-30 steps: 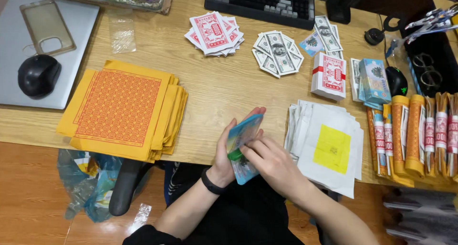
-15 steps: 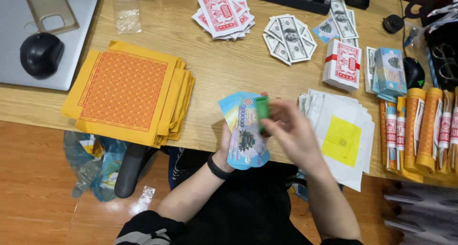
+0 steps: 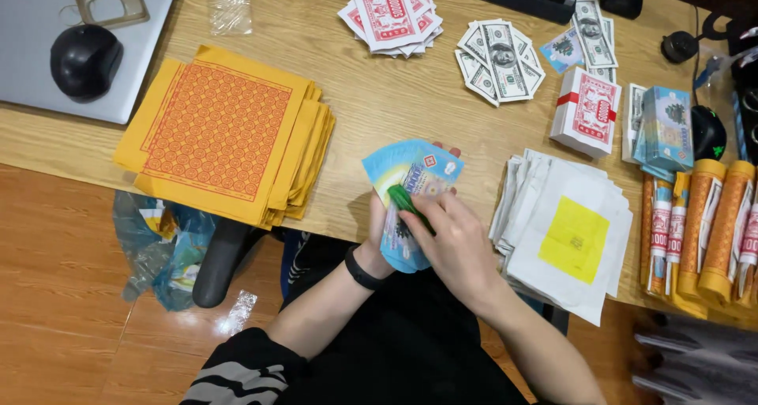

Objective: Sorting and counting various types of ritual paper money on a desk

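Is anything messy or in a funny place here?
Mostly tidy piles. The stack of yellow-orange sheets hangs over the table edge, fanned unevenly. A crumpled plastic bag lies on the floor under it. The left hand holds a fanned bundle of blue notes; the right hand rests on them.

Bright, even light; soft shadows, mostly sharp.
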